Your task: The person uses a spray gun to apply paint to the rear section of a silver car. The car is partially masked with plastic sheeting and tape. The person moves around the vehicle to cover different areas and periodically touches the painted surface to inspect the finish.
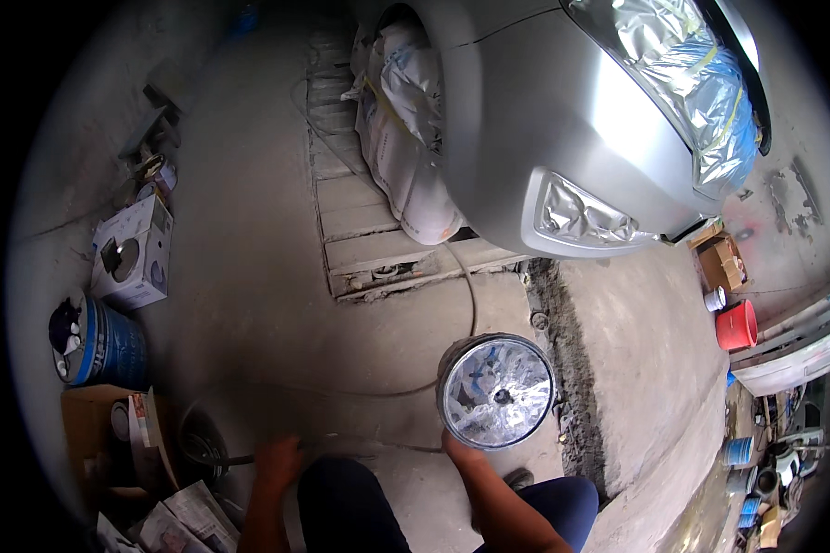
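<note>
A round bucket [498, 396] stands in front of me, its top a shiny, crumpled silvery surface with blue streaks and a dark spot near the middle. My right hand [461, 450] is against its near left side, with the fingers hidden by the bucket. To the left, my left hand [280, 458] is closed around a dark hose [378, 443], low beside my knee. That hose runs on toward the bucket, and another stretch of it curves over the floor behind.
A silver car body [503, 120] with foil-masked lights and a covered wheel [406, 147] stands ahead. Under the wheel lies a slatted floor grate [360, 221]. A cardboard box [97, 424], blue bucket [115, 346] and white carton [148, 263] line the left. A red bucket [736, 324] stands right.
</note>
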Demonstrator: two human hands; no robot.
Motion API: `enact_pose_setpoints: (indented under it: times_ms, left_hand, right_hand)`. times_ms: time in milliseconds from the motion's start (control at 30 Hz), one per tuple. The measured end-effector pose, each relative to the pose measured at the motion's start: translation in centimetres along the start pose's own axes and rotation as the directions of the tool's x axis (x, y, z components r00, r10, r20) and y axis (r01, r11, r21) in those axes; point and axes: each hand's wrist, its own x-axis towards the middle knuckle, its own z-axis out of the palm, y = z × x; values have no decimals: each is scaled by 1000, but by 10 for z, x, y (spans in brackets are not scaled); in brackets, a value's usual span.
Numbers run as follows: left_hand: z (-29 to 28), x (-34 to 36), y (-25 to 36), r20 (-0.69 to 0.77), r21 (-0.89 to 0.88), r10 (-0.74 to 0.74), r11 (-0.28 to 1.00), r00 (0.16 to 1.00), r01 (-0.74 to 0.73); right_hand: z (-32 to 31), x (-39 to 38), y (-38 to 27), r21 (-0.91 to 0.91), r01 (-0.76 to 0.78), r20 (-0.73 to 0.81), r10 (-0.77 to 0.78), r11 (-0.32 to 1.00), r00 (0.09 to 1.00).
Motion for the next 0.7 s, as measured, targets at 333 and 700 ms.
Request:
enact_pose_setpoints:
  times_ms: [333, 700]
  left_hand:
    - [-134, -76, 57, 199, 3, 137, 990, 970, -140]
    - [-257, -61, 73, 344, 64, 190, 972, 920, -225]
  right_hand:
    - [-70, 14, -137, -133, -231, -235, 196, 964, 952]
    - [-57, 79, -203, -42, -235, -203, 222, 971, 954]
